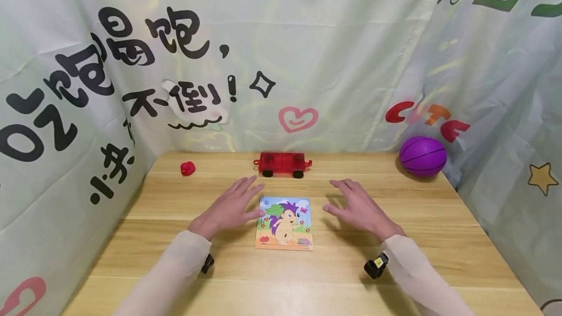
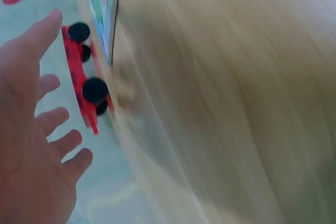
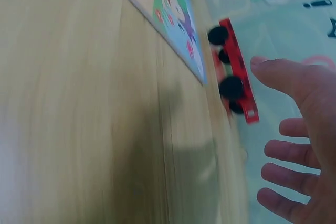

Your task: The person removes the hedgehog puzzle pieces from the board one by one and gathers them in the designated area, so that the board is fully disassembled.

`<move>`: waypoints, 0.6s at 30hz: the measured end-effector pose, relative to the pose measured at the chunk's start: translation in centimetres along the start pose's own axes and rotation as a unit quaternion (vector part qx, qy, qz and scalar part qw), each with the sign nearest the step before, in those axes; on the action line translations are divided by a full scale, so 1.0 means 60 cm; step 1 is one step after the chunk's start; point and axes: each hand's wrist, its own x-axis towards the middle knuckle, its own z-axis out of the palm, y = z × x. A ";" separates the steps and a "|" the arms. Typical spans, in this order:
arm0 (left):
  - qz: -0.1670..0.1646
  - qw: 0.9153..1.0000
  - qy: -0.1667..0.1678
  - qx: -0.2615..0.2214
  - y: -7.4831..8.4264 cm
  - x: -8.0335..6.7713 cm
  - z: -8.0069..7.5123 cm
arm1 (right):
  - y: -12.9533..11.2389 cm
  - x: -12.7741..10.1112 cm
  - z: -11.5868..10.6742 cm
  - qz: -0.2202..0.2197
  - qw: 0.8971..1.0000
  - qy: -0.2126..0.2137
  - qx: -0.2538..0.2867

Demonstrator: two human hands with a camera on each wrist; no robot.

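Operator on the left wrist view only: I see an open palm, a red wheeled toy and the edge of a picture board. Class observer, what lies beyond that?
Observer: A purple ball sits at the table's far right corner.
Operator: And the other hand?
Observer: The right hand is spread open just right of the hedgehog puzzle, holding nothing.
Operator: Anything far left?
Observer: A small red toy lies left of the red wheeled cart.

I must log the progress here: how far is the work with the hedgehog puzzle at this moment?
Nothing looks done yet. The hedgehog puzzle lies flat and whole on the table, with no piece lifted. In hand: the left hand and right hand are open on either side of it, gripping nothing; the left thumb is at its edge. Any handling of the puzzle is left.
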 end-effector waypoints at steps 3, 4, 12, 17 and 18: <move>0.023 0.999 -0.020 -0.016 0.014 0.010 0.004 | -0.016 0.009 0.012 -0.004 1.000 -0.015 0.019; 0.031 0.999 -0.026 -0.022 0.018 0.012 0.007 | -0.021 0.012 0.016 -0.006 0.999 -0.020 0.024; 0.075 0.992 -0.088 -0.054 0.052 0.020 0.020 | -0.056 0.027 0.052 -0.026 0.997 -0.060 0.041; 0.089 0.990 -0.105 -0.037 0.061 0.024 0.032 | -0.068 0.032 0.068 -0.024 0.996 -0.079 0.047; 0.091 0.990 -0.106 -0.035 0.062 0.025 0.034 | -0.069 0.032 0.071 -0.020 0.995 -0.082 0.048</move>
